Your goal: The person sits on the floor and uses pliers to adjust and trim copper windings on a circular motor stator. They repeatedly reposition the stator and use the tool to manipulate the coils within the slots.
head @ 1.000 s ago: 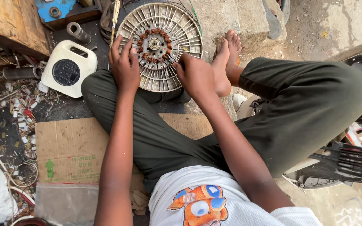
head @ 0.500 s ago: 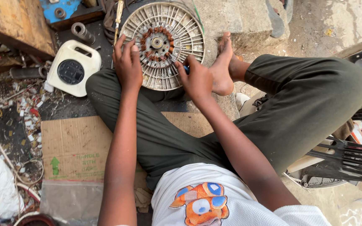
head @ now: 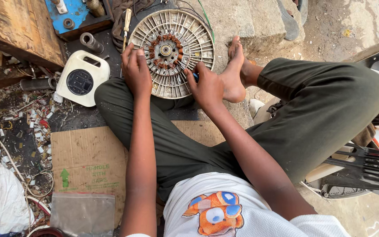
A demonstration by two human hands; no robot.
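Two hands were on one round ribbed disc [head: 172, 52], which lay flat on the ground just ahead of the person's crossed legs. Left hand [head: 136, 70] rested on the disc's left rim, fingers curled loosely over the ribs, gripping nothing else that could be seen. Right hand [head: 206, 85] sat at the lower right rim, closed around a small tool; only a blue bit of it [head: 195, 75] showed past the knuckles, so its kind could not be told. Tool tip pointed up and left from the right hand, toward the copper windings [head: 165, 49] at the hub. Hub lay about equally far from both hands, forward of the left, forward and left of the right. Being round, the disc had no long axis. Bare foot [head: 233, 72] touched the right hand's outer side. A screwdriver [head: 126, 26] lay just beyond the left hand's fingertips, long axis running away from the person. White cable reel [head: 82, 79] sat left of the left hand, apart from it.
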